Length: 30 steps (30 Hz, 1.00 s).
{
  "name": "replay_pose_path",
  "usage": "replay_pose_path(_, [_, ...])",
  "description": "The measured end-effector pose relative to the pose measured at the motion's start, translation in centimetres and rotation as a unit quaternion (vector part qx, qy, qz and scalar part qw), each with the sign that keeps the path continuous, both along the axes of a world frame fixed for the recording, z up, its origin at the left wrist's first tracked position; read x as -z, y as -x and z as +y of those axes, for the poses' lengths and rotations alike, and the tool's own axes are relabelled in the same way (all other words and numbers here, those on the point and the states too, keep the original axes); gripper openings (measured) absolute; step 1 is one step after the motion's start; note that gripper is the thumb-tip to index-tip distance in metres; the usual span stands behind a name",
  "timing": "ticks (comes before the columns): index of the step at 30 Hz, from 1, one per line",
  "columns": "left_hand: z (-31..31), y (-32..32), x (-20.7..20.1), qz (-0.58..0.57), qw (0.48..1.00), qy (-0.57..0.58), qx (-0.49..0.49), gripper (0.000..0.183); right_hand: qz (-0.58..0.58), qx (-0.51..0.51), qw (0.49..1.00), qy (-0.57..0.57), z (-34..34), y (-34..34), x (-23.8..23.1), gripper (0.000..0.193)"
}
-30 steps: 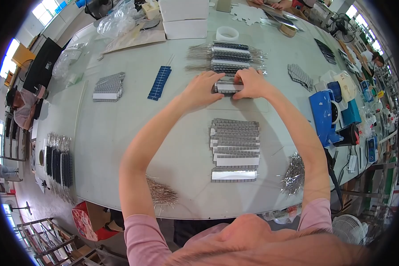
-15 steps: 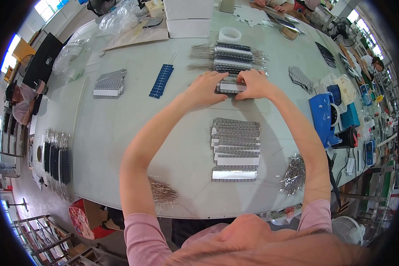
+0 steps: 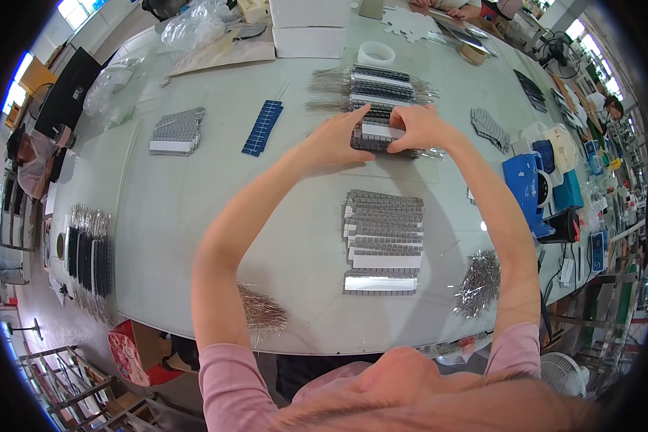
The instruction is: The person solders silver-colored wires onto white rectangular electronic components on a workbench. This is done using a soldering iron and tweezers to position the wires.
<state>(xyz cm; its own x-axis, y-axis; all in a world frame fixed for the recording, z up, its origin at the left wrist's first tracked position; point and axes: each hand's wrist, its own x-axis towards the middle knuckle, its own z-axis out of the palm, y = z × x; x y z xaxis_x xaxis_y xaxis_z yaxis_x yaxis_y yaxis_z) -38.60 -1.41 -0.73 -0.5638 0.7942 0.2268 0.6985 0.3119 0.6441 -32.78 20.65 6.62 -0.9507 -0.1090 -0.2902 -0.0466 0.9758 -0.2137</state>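
At the near end of a stack of dark segmented strips (image 3: 383, 81), both my hands hold one strip with a white band (image 3: 379, 132) along it. My left hand (image 3: 340, 138) grips its left end between thumb and fingers. The right end is in my right hand (image 3: 420, 129), thumb bent in at the near side. Thin wire leads (image 3: 327, 81) stick out from both sides of the stack. Closer to me lies a pile of grey segmented strips (image 3: 383, 223), some with white bands. How much my fingers hide of the held strip I cannot tell.
Blue strips (image 3: 263, 128) and grey strips (image 3: 176, 133) lie to the left. Wire bundles (image 3: 263, 309) sit near the front edge. A white tape roll (image 3: 376, 53) and white boxes (image 3: 308, 29) stand at the back, a blue tape dispenser (image 3: 523, 189) at the right.
My hands and the white-banded strip have shifted slightly away from me, toward the stack. A dark segmented edge and some wire ends now show on the near side.
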Motion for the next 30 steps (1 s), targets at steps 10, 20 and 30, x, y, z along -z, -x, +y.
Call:
replay_pose_path(10, [0.1, 0.5, -0.3, -0.011, 1.0, 0.029, 0.005, 0.095, 0.029, -0.033, 0.999, 0.0, -0.3, 1.1, 1.8, 0.062])
replay_pose_path(20, [0.4, 0.5, 0.1, 0.051, 0.998, 0.03, 0.007, 0.087, 0.028, -0.048, 0.998, -0.013, -0.4, 1.0, 1.7, 0.054])
replay_pose_path(30, [0.4, 0.5, -0.4, 0.052, 0.998, 0.032, 0.016, 0.084, 0.061, -0.089, 0.994, -0.021, -0.3, 0.6, 0.8, 0.043])
